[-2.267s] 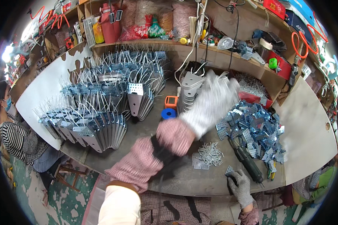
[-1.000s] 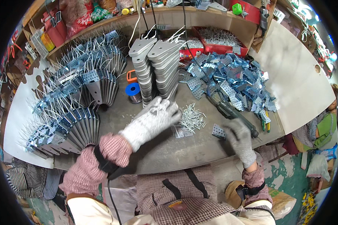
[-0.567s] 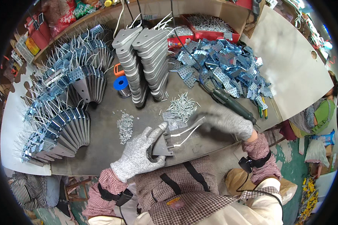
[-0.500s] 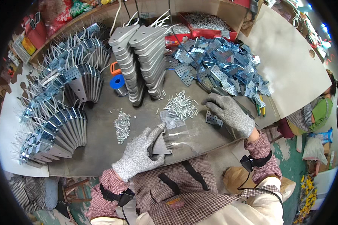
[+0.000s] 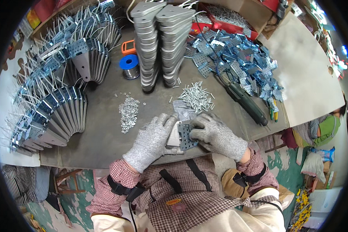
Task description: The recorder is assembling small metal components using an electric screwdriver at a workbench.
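Left hand [image 5: 150, 140] curls round a grey plate [image 5: 174, 136]; right hand [image 5: 217, 137] pinches a perforated tab [image 5: 186, 140] (both gloved, I see).

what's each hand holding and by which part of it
The left hand holds the grey metal plate around its left side; the right hand holds the perforated blue plate by its right edge.

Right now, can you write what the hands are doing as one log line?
left hand: holding grey metal plate | right hand: holding perforated plate at its edge | nearby: metal pins, green handheld tool
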{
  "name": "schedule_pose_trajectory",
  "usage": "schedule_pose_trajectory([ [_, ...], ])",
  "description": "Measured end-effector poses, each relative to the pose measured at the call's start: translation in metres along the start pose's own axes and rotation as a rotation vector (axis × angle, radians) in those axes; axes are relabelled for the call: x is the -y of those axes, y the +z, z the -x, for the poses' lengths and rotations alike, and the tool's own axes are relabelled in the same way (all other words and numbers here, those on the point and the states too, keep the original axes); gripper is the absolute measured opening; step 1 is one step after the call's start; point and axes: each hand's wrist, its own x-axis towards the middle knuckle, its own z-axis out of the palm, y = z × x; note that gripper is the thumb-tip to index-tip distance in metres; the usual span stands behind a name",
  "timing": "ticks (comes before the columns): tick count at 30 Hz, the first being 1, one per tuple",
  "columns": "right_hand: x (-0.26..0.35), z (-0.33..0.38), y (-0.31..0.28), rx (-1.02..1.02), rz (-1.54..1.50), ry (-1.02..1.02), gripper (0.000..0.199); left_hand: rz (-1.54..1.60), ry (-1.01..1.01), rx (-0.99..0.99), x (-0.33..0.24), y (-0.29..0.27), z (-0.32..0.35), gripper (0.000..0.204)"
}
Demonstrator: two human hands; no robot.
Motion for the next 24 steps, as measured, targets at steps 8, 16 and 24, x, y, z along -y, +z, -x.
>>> schedule_pose_trajectory([
  [8, -0.011, 0.005, 0.007, 0.056, 0.015, 0.07, 0.03, 0.005, 0.047, -0.043, 0.008, 0.007, -0.001, 0.107],
  [16, -0.105, -0.026, -0.01, -0.076, 0.342, 0.454, 0.024, -0.016, 0.002, -0.05, -0.006, 0.005, -0.005, 0.093],
  [24, -0.027, -0.025, -0.026, -0.218, -0.571, 0.547, 0.021, -0.041, 0.102, -0.176, 0.003, 0.016, -0.002, 0.089],
])
